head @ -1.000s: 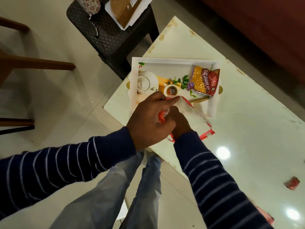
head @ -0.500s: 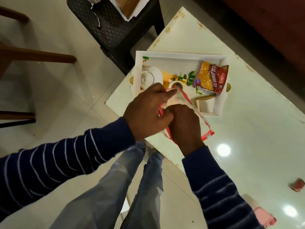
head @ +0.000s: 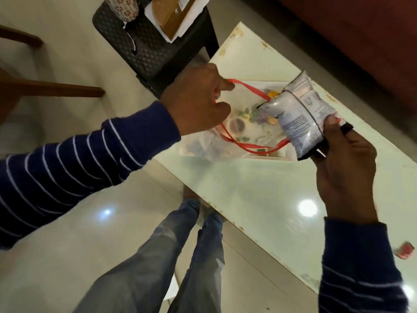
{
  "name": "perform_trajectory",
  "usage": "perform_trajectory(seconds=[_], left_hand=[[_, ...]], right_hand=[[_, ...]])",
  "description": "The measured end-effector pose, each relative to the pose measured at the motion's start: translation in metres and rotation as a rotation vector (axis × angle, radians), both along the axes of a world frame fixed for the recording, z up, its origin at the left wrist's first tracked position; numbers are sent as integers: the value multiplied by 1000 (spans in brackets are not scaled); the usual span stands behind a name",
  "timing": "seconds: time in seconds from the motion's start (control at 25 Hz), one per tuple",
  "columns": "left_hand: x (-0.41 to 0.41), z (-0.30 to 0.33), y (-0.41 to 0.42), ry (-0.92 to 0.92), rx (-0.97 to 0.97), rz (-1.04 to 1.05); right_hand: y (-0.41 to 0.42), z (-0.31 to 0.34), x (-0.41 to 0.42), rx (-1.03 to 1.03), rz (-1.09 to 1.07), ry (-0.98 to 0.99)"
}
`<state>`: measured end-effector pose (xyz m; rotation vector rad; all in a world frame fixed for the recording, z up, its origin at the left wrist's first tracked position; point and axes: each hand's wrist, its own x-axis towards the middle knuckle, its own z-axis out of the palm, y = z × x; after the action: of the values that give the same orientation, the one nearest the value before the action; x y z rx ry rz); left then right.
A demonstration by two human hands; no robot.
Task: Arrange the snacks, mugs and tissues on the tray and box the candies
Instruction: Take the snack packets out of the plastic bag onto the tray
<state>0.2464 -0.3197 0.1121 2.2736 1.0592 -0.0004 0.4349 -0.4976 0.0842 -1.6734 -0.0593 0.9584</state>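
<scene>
Over the tray (head: 284, 158), two hands hold one snack packet (head: 300, 116), one bag (head: 237, 132).

Bag (head: 225, 141) on tray (head: 284, 157), stool (head: 144, 41) behind table (head: 259, 190).

The worktop (head: 259, 190) is glossy white with chipped, rusty-looking edges. Snack packet (head: 297, 116) looks like shiny silver foil-plastic, the carry bag (head: 246, 127) thin see-through plastic with red handles. Floor (head: 79, 222) tiles polished; stool (head: 146, 46) is matt, textured black plastic.
</scene>
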Motion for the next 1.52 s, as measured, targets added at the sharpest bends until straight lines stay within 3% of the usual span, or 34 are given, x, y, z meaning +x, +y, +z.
perform_trajectory(seconds=[0.08,0.16,0.28,0.4,0.52,0.64,0.8,1.12,1.24,1.4,1.52], left_hand=[[5,11,16,22,63,-57],[9,21,34,46,136,-99],[16,26,54,56,215,-106],[19,17,60,97,272,-144],[20,10,58,112,180,-100],[21,6,48,53,175,-61],[20,-3,38,61,237,-94],[17,-27,25,28,239,-34],[19,-29,19,4,222,-23],[14,-26,8,-10,200,-29],[10,-22,-5,-30,185,-67]], right_hand=[[-1,-17,12,26,-61,89],[-3,-37,19,-56,-67,38],[-10,-72,29,-231,3,-289],[-20,-96,38,-192,210,-530],[-26,-105,40,-140,478,-793],[-32,-124,39,-143,569,-766],[-53,-155,35,-295,780,-727],[-59,-171,31,-571,458,-693],[-47,-178,33,-550,280,-559],[-34,-185,27,-574,231,-474],[-23,-161,19,-585,70,-536]])
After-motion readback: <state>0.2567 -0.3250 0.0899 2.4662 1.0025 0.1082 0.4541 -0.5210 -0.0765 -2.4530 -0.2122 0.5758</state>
